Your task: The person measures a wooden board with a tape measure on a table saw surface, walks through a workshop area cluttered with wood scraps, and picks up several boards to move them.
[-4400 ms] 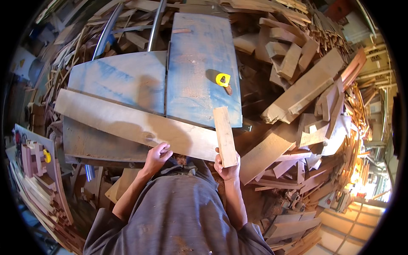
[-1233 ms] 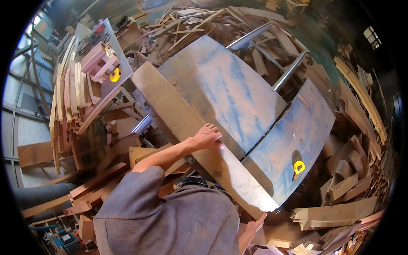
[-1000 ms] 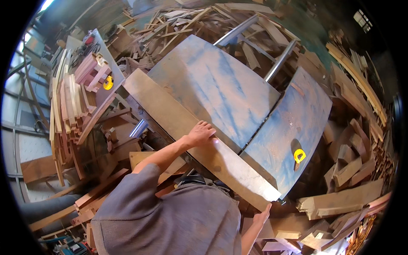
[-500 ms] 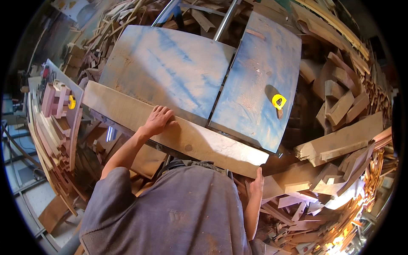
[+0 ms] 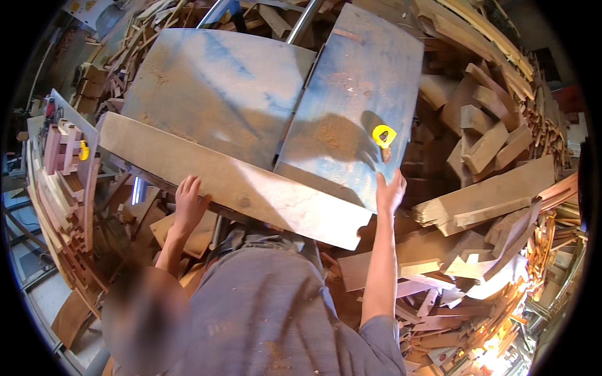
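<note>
A long, thick wooden board [image 5: 244, 188] lies slanting along the near edge of a blue-stained, dusty table top [image 5: 213, 81]. Fingertips of my left hand [image 5: 189, 205] rest on the board's near edge, left of its middle, with the fingers somewhat apart. Beyond the board's notched right end, my right hand [image 5: 390, 193] hovers at the right table panel [image 5: 351, 94], thumb and fingers spread, holding nothing. Just ahead of it sits a yellow tape measure [image 5: 384, 135], with a small brown piece below it; the hand is apart from both.
Offcuts and wooden blocks [image 5: 489, 147] are heaped right of the table. To the left stand stacked wood strips [image 5: 63, 207] and a panel with another yellow tape measure [image 5: 83, 150]. A narrow gap [image 5: 293, 116] splits the table top; metal rails [image 5: 305, 22] run off its far side.
My right hand has left the board's right end and moved up toward the tape measure. The left hand has slid back to the near edge. The whole view has shifted slightly.
</note>
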The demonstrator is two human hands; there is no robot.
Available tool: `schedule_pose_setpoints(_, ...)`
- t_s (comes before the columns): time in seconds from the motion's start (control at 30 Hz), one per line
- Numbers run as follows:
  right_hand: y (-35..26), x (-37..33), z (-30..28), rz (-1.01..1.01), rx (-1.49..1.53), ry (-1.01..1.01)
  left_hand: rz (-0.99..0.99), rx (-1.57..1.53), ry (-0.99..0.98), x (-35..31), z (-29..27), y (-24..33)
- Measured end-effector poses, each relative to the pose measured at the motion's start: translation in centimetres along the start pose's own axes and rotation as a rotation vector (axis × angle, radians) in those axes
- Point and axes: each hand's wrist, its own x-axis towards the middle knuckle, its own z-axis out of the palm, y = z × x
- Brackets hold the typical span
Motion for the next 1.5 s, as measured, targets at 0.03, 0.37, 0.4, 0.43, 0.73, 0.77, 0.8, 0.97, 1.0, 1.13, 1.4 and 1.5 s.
schedule_pose_setpoints(0.03,-1.0,1.9,0.4,0.026,0.000,-0.020,-0.030,-0.039,-0.008,-1.4,0.1,0.8)
schedule_pose_setpoints(0.37,-5.7,10.3,4.8,0.157,-0.180,-0.157,-0.119,-0.357,0.001,-4.8,-1.0,10.7)
schedule_pose_setpoints(0.4,-6.0,10.4,4.6,0.121,-0.192,-0.178,-0.124,-0.405,-0.014,-4.9,-0.2,11.1)
schedule_pose_setpoints(0.43,-6.0,10.5,4.2,0.091,-0.205,-0.197,-0.138,-0.453,-0.039,-4.9,0.4,11.6)
schedule_pose_setpoints(0.73,-3.8,-3.7,-8.2,0.343,1.561,-0.699,-0.293,-1.039,-0.700,0.0,3.6,18.8)
schedule_pose_setpoints(0.77,-4.2,-6.4,-9.3,0.446,1.579,-0.740,-0.170,-1.095,-0.718,0.5,4.1,19.6)
schedule_pose_setpoints(0.8,-5.2,-8.6,-10.1,0.488,1.637,-0.814,-0.180,-1.155,-0.759,0.7,4.2,20.6)
schedule_pose_setpoints(0.97,-7.8,-17.4,-8.8,0.476,1.239,-0.791,-0.276,-1.365,-1.150,1.1,6.3,22.1)
schedule_pose_setpoints(1.0,-9.3,-17.6,-9.1,0.415,1.098,-0.780,-0.251,-1.344,-1.158,1.1,6.2,21.5)
schedule_pose_setpoints(1.13,-11.8,-18.8,-8.9,0.345,0.893,-0.818,-0.223,-1.303,-1.151,1.0,5.5,18.9)
schedule_pose_setpoints(1.4,-8.1,-19.8,-10.2,0.064,0.525,-1.019,-0.463,-1.565,-0.555,4.3,3.0,7.1)
schedule_pose_setpoints(1.5,-2.9,-20.7,-12.5,0.171,0.363,-1.011,-0.558,-1.360,-0.031,8.4,-0.3,-7.1)
